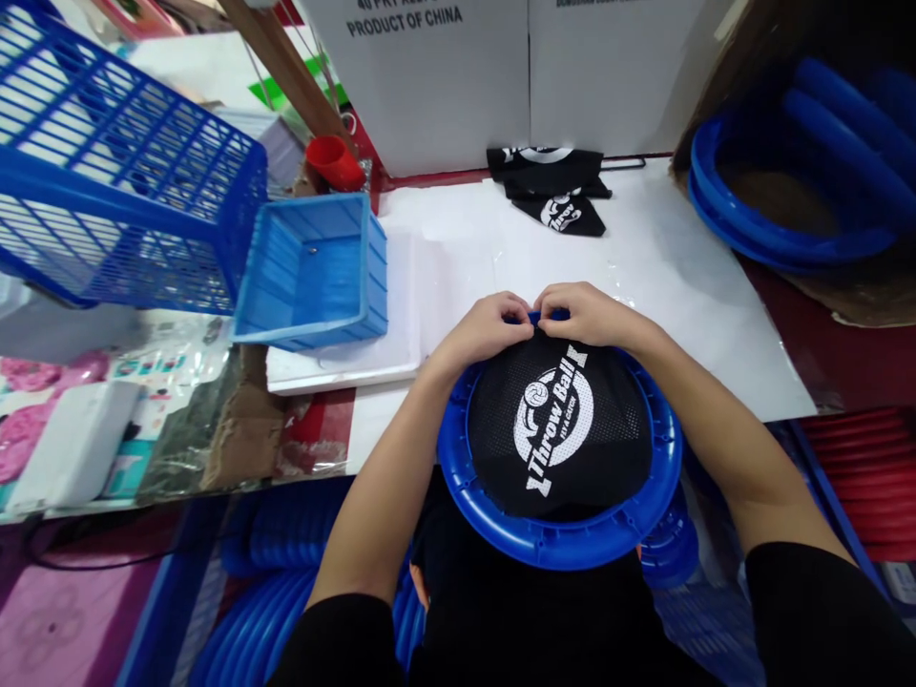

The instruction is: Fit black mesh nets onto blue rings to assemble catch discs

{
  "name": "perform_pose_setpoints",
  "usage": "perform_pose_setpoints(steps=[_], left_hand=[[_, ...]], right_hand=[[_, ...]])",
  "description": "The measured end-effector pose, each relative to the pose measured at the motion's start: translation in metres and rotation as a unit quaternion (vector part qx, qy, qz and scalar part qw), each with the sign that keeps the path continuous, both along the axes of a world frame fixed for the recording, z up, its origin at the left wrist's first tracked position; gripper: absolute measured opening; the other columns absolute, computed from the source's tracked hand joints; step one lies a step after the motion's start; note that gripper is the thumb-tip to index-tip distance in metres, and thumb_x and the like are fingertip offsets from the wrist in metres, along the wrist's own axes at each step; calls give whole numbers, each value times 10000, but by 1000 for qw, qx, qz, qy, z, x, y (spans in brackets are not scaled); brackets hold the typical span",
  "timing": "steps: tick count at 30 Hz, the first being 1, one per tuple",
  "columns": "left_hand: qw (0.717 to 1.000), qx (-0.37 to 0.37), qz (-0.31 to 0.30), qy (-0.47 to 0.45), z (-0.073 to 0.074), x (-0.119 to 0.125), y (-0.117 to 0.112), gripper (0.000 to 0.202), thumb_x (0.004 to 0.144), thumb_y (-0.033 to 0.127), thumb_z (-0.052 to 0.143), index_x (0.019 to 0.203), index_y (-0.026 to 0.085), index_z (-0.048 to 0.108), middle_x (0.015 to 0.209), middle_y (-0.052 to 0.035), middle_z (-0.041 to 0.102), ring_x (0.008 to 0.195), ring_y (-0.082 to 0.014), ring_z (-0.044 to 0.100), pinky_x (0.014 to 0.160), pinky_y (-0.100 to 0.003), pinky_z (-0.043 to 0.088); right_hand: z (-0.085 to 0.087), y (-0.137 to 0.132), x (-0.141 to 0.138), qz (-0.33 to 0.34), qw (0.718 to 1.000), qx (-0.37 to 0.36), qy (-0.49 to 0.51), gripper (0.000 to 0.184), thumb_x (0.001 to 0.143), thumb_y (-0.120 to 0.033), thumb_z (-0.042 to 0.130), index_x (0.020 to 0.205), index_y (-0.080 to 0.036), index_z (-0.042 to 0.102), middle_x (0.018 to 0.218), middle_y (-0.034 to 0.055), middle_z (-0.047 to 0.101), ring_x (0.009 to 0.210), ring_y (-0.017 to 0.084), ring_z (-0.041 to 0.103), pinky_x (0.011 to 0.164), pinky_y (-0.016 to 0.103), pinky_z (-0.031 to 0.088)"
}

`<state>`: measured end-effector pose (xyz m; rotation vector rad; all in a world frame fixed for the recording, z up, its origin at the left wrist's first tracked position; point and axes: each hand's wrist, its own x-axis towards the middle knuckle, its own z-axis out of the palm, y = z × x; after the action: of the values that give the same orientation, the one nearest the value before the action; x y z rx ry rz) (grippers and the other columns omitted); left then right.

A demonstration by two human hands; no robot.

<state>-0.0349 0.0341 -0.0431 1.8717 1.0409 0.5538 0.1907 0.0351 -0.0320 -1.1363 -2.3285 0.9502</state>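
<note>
Round blue plastic ring (565, 544) with black mesh net printed "Throw Ball" (558, 434): lying at the near edge of the white table sheet (679, 258), against the person's body. Left hand (490, 329) and right hand (583, 315) are pinching the net's far edge onto the ring, fingers curled closed, hands nearly touching. Spare black nets (554, 186) are lying farther back.

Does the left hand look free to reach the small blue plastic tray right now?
Probably not at once: the left hand pinches the black mesh net on the blue plastic ring. The tray lies unobstructed nearby.
</note>
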Motion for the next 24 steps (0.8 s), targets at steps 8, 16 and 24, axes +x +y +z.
perform_pose_setpoints(steps=[8,16,24], left_hand=[[999,-28,-45,-6,4,-9,5,157,832,363,724,765,226,766,1210,-71,738,1130,-256,682,1120,-468,500],[999,38,-3,16,0,-7,-1,100,843,268,686,780,215,744,1087,-70,745,1043,-234,689,1029,-433,551],[989,149,8,21,11,-20,-22,111,977,287,687,940,227,772,1170,-82,744,1088,-228,695,1035,-425,564]], right_hand=[[7,9,1,43,998,-48,-7,102,821,-281,648,750,-235,704,1105,48,788,1014,232,708,982,391,531],[8,3,12,-2,998,-37,44,204,910,-405,693,960,-220,763,993,63,772,943,231,695,901,396,556],[2,-5,27,91,996,14,17,204,949,-414,717,1044,-269,824,1321,97,736,1243,303,659,1147,541,480]])
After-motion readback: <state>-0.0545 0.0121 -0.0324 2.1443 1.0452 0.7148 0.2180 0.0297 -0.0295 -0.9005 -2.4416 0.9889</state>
